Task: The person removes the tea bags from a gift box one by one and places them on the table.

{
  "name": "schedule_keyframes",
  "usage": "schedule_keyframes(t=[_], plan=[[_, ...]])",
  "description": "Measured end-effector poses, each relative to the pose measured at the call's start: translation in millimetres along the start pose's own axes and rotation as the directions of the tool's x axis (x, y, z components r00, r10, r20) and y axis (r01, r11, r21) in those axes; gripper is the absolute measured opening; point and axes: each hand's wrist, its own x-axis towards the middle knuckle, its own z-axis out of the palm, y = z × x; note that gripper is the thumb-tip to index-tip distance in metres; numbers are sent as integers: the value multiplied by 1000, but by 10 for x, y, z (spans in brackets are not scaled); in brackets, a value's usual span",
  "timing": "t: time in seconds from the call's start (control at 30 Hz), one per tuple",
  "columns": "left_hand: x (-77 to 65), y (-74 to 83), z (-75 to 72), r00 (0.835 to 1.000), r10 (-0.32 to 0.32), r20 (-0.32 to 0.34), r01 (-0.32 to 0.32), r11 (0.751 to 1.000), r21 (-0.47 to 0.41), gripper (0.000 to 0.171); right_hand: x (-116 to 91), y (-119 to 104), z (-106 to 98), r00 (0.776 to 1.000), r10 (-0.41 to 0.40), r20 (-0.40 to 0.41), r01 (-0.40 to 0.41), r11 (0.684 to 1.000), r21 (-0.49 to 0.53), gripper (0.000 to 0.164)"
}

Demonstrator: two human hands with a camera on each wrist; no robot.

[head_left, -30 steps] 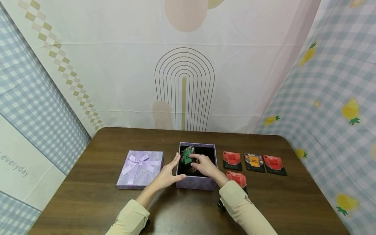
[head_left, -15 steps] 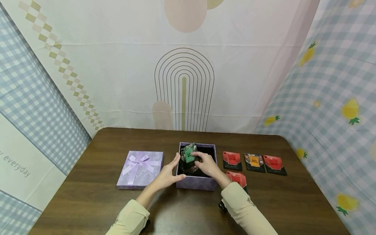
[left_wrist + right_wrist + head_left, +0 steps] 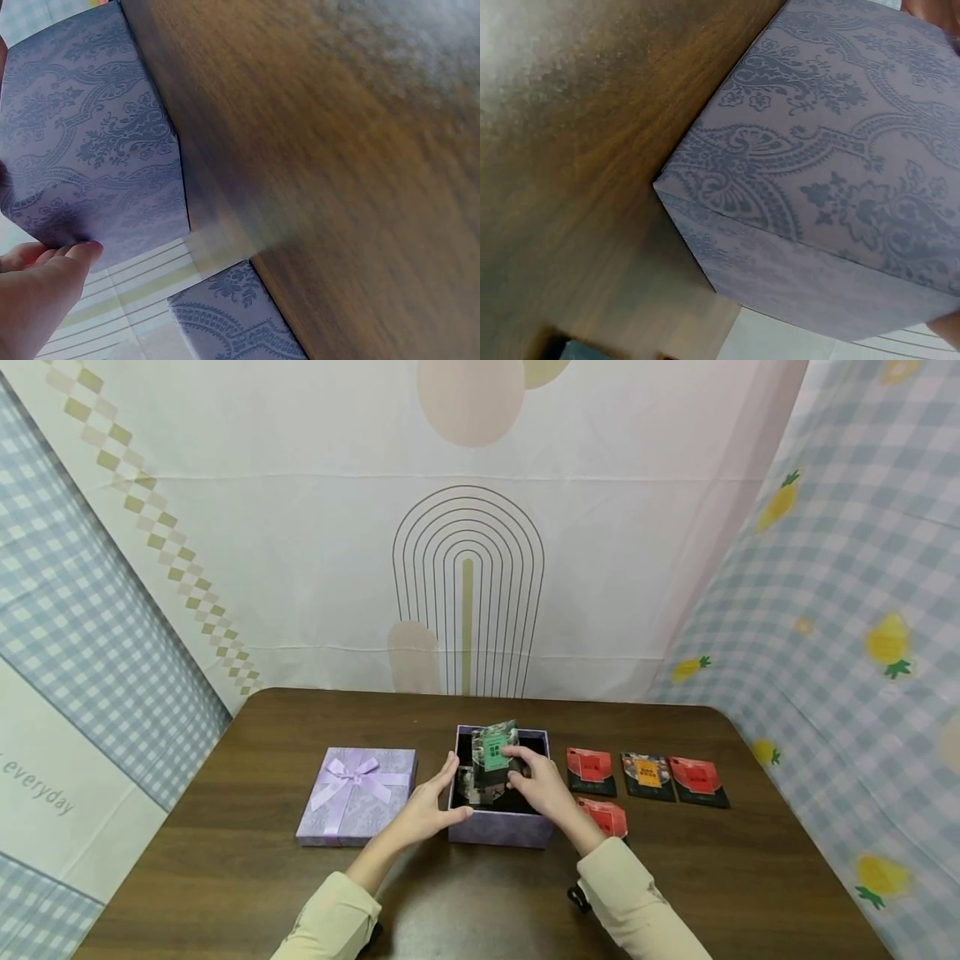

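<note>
A lidless purple patterned box (image 3: 499, 832) with a black inside stands on the table. My right hand (image 3: 546, 792) pinches a small flat black packet with a green label (image 3: 492, 753) at its right edge, above the box opening. Another dark packet (image 3: 471, 790) shows lower in the box, partly covered. My left hand (image 3: 426, 808) rests against the box's left side and near front corner, fingers extended and thumb apart. In the left wrist view, its fingertips (image 3: 88, 253) touch the patterned wall (image 3: 90, 142). The right wrist view shows mainly the box's outside (image 3: 817, 172); the held packet is hidden there.
Left of the box lies its purple lid (image 3: 356, 797) with a ribbon bow. To the right are red-and-black packets (image 3: 591, 770) (image 3: 699, 781) (image 3: 604, 817) and an orange-labelled one (image 3: 647, 775). The brown table (image 3: 450, 910) meets a curtain (image 3: 330, 568) behind.
My right hand has drawn the green-labelled packet up and to the right, turning it more upright. Another packet beneath it has come into view. My left hand stays against the box.
</note>
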Motion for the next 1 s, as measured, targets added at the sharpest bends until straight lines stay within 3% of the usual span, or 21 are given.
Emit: schedule_keyframes(t=[0.2, 0.43, 0.73, 1.0], plan=[[1, -1, 1, 1000, 3, 2, -3, 1000, 8, 80, -76, 25, -58, 999, 41, -23, -38, 991, 128, 36], [-1, -16, 4, 1000, 10, -5, -9, 1000, 17, 82, -216, -114, -212, 995, 100, 3, -99, 971, 216, 38], [-7, -7, 3, 1000, 0, -7, 0, 1000, 7, 82, -289, 162, -409, 986, 166, 14, -162, 939, 304, 41], [-4, -8, 1, 1000, 3, -6, -3, 1000, 10, 80, -438, 266, -638, 977, 212, -9, -201, 936, 288, 41]])
